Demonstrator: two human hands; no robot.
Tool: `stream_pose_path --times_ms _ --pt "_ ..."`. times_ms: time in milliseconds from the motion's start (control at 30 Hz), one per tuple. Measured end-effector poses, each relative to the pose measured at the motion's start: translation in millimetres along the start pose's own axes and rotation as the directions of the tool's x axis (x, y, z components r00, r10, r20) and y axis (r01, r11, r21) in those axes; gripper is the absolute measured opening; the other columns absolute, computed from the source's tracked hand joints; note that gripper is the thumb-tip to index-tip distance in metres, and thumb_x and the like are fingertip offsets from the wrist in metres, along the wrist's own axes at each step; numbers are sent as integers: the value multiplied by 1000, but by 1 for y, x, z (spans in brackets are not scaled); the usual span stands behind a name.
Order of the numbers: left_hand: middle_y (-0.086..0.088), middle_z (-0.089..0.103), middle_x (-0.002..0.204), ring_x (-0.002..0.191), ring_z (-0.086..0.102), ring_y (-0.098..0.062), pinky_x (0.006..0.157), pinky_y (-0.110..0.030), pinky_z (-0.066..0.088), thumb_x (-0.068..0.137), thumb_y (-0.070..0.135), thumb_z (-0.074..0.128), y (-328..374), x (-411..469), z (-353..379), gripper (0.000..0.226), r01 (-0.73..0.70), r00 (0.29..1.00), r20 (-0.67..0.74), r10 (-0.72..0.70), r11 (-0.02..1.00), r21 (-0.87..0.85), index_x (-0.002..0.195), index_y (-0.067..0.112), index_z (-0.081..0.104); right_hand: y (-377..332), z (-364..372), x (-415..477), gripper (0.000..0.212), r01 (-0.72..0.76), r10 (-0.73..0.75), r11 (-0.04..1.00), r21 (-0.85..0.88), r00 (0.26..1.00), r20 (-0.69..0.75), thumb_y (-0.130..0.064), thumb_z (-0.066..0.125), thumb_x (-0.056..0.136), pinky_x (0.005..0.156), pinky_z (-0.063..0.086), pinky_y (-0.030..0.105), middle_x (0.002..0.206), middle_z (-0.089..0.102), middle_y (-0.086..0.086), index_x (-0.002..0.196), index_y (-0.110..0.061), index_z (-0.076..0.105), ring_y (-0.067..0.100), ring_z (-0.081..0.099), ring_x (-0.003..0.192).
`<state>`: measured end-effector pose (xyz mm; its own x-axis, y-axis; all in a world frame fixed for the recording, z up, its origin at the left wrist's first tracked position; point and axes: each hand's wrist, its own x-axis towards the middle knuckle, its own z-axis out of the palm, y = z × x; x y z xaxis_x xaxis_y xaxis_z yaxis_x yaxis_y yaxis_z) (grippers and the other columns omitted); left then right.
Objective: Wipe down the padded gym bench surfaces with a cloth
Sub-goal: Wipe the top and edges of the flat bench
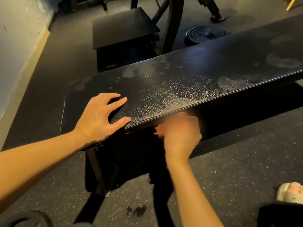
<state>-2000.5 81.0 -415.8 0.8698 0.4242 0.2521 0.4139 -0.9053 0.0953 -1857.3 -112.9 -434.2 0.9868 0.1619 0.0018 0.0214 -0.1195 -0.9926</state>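
Padded gym bench (188,79) runs from 9 o'clock to 2 o'clock across the view, its black top smeared with pale marks. Left hand (101,115) rests flat on its 8 o'clock end, fingers (122,100) spread and holding nothing. Right hand (178,133), blurred, is against the bench's near side; its grip cannot be told. A slipper (290,192) lies at 4 o'clock.

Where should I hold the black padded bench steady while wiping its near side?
Probably hold the black padded bench at its left end, coming from above: the top is flat and wide, and the stitched front edge gives the thumb a lip. The left hand rests spread there, clear of the blurred right hand at the side panel.
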Motion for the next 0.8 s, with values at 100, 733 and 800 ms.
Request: stream_pose_path --times_ms 100,733,800 --pt "-2 53 145 135 46 -23 112 -49 37 91 75 45 1 0 0 76 4 1000 4 -4 1000 -7 147 24 56 4 28 -51 6 31 -38 999 40 980 196 -2 63 89 65 41 3 53 62 -21 90 -8 60 -14 60 60" --pt "-2 53 146 135 46 -24 110 -49 39 91 72 46 -4 0 0 75 -14 1000 18 14 1000 4 148 24 55 14 26 -58 12 100 -76 994 -37 911 405 -7 65 86 68 50 18 66 68 -17 85 -19 62 -2 63 66" --pt "-2 53 146 135 46 -24 110 -49 39 92 72 46 -4 0 0 75 -13 1000 14 13 1000 1 148 24 55 12 8 -21 12 34 -33 999 -1 977 212 3 62 88 57 39 2 51 60 -29 83 -8 60 -14 58 54"
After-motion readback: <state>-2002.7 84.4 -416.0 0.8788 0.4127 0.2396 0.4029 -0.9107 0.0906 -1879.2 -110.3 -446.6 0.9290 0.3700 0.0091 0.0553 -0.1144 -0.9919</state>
